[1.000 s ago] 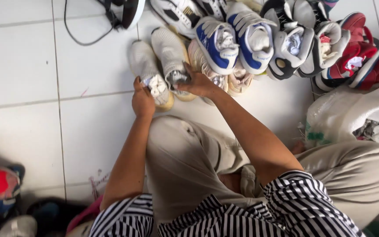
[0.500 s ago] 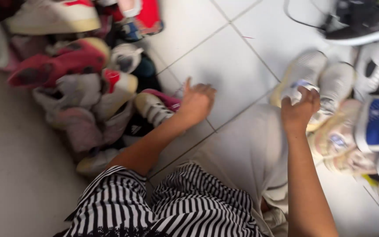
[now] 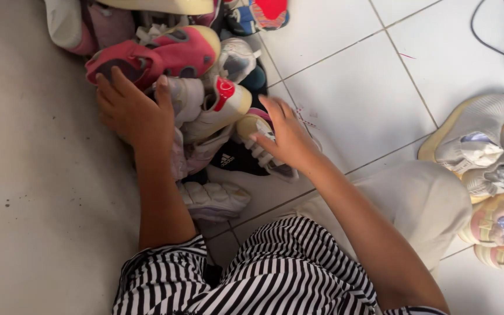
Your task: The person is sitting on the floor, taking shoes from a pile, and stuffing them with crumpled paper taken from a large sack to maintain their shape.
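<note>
From the head camera, looking down, a heap of shoes (image 3: 193, 87) lies on the floor (image 3: 357, 87) against a grey wall surface (image 3: 36, 192), and everything here is placed from that heap.

The left hand (image 3: 132, 111) rests on the heap's near-left side, fingers spread and curled over a pale sneaker (image 3: 182, 99) just below a pink and red shoe (image 3: 158, 55) that tops the pile. It presses on the shoes rather than lifting one; whether it truly grips is not clear.

The right hand (image 3: 287, 137) comes in at the heap's right edge. Its fingers are closed loosely around a small sneaker with a cream sole (image 3: 258, 143), which still lies against the heap, next to a white shoe with a red patch (image 3: 223, 105).

Below the heap, nearer the person, a white quilted shoe (image 3: 214, 198) sits alone on the tiles.

Well to the right of the heap, past the person's beige-trousered knee (image 3: 421, 204), stand a pair of grey knit sneakers (image 3: 479, 140) and other pale shoes. A black cable (image 3: 485, 41) runs across the tiles far right. The person's striped sleeves (image 3: 287, 274) fill the bottom.
</note>
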